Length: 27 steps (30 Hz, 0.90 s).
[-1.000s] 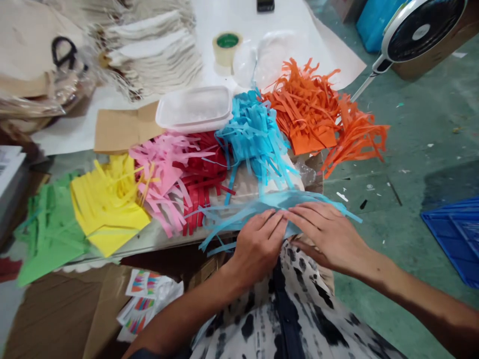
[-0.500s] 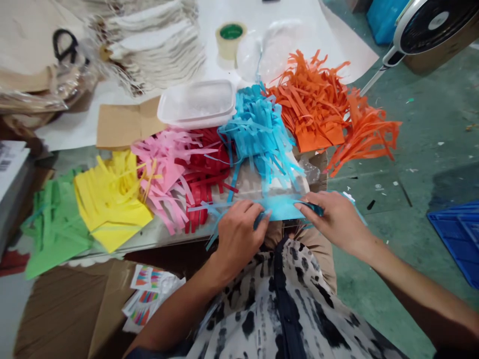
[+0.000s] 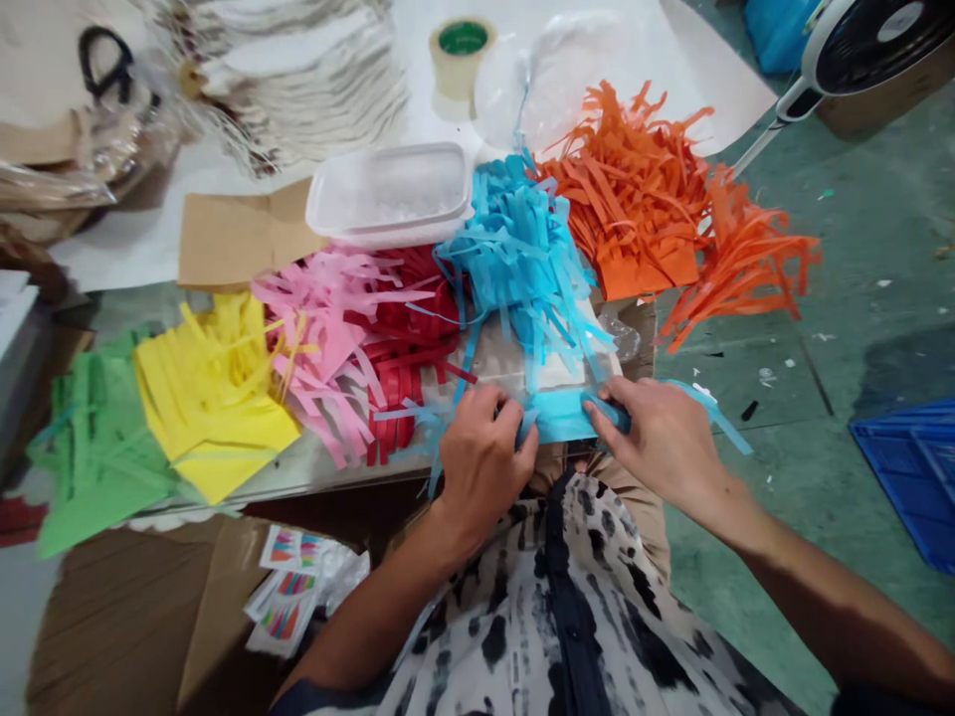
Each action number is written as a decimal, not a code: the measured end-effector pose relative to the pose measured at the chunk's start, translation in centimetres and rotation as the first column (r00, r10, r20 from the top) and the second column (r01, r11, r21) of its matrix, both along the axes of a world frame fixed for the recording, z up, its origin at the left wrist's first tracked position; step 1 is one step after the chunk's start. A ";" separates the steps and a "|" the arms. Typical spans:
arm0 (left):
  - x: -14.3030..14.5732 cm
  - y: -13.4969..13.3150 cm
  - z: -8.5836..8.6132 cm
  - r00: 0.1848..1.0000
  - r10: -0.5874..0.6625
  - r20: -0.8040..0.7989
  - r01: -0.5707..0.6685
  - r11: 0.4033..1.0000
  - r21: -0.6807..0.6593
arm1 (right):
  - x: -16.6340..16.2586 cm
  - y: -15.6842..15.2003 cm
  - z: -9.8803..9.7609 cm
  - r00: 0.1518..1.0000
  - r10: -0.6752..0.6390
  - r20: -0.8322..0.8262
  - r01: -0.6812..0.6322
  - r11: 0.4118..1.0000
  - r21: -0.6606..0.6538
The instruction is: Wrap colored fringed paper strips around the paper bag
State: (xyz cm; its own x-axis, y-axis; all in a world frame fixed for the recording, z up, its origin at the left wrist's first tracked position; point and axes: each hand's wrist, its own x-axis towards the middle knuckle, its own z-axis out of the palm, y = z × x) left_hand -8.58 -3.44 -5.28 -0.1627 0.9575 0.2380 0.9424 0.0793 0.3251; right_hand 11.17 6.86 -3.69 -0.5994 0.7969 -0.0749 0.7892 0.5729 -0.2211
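Between my two hands a blue tissue paper tassel (image 3: 563, 415) is stretched out at the table's front edge, its fringe strips poking out past both hands. My left hand (image 3: 484, 447) grips its left part with curled fingers. Thumb and fingers of my right hand (image 3: 653, 433) pinch its right part. Just beyond lies a pile of blue fringed paper (image 3: 518, 259). To its left are red fringed paper (image 3: 407, 348), pink fringed paper (image 3: 332, 328), yellow fringed paper (image 3: 216, 388) and green fringed paper (image 3: 108, 438). Orange fringed paper (image 3: 634, 189) lies to the right.
A translucent plastic tub (image 3: 392, 189), brown cardboard (image 3: 243, 234) and a tape roll (image 3: 463, 65) stand behind the paper. White string bundles (image 3: 305, 85) and black-handled scissors (image 3: 104, 65) are at the back left. A fan (image 3: 865, 55) and blue crate (image 3: 910, 477) are right. Below sits an open carton (image 3: 126, 617).
My right hand has turned and its fingers have closed further over the blue paper's right part. Its right-hand strips now stick out farther. The view has shifted slightly.
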 end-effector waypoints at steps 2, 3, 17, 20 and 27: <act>0.0 0.0 -0.1 1.000 -0.013 0.000 0.013 1.000 0.015 | 0.0 -0.2 0.0 1.000 -0.008 -0.009 0.008 1.000 0.010; -0.1 0.0 -0.1 1.000 -0.013 0.002 0.013 1.000 0.024 | 0.0 -0.2 0.0 1.000 -0.014 -0.016 0.015 1.000 0.013; -0.5 0.4 0.2 0.877 -0.424 -0.224 0.464 0.869 0.173 | 0.0 0.8 0.4 0.995 -0.039 0.093 0.037 0.999 0.023; -0.8 0.5 0.4 0.840 -0.489 -0.235 0.522 0.847 0.101 | 3.0 2.5 1.2 1.000 -0.025 -0.008 0.026 0.999 0.045; -0.2 -0.4 0.4 0.802 -0.523 -0.289 0.549 0.835 0.012 | 6.3 -0.2 3.0 0.975 0.041 -0.220 0.040 0.935 0.352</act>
